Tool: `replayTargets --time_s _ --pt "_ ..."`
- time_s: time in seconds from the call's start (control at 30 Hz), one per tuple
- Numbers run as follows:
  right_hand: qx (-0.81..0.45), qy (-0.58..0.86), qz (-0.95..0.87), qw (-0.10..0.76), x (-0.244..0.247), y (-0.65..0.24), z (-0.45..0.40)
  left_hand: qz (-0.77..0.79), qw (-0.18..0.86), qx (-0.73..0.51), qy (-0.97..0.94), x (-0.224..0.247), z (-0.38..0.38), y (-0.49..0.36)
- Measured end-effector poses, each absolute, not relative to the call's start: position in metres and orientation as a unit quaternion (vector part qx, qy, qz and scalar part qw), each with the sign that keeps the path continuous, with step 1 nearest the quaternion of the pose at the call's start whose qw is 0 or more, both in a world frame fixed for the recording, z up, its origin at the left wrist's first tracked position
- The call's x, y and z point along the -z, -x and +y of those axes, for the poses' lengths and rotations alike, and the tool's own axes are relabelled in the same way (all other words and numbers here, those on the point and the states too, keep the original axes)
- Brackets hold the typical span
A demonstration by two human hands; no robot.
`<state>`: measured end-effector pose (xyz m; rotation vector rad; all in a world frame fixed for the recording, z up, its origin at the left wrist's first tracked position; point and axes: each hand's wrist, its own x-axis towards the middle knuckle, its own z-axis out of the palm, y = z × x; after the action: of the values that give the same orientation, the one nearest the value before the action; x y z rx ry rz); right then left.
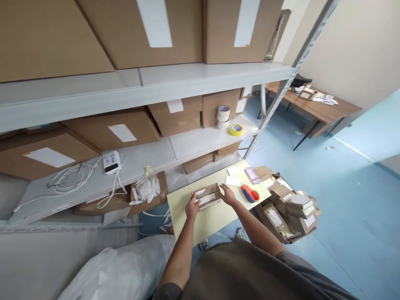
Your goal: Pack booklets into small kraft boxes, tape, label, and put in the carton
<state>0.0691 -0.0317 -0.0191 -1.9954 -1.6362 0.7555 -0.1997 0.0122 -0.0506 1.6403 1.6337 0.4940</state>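
Note:
A small brown cardboard box [207, 194] with white pieces on or in it lies on the pale yellow table [200, 229]. At its left end my left hand [192, 206] grips the edge with bent fingers. My right hand [228, 194] is at the opposite end, its fingers curled against the box's far right corner. To the right of my right hand sits a red and blue tape dispenser [250, 193]. White cards [233, 181] and a pixelated pinkish item [252, 175] lie behind it.
A metal shelf [193, 85] with large cartons, tape rolls [223, 116] and a white device [111, 162] spans the front. An open carton of small boxes [284, 208] stands right of the table. A large white bag [125, 266] is at the lower left.

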Motion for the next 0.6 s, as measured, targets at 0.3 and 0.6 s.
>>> replayTargets --time_s 0.3,0.6 --pt "-0.205 0.762 -0.554 0.266 -0.013 -0.223 -0.068 0.691 0.334 -0.139 -0.625 0.046 0.018 0.178" --pt "-0.308 0.802 -0.506 0.078 0.021 -0.318 -0.095 0.729 0.292 -0.131 -0.605 0.05 0.004 0.136"
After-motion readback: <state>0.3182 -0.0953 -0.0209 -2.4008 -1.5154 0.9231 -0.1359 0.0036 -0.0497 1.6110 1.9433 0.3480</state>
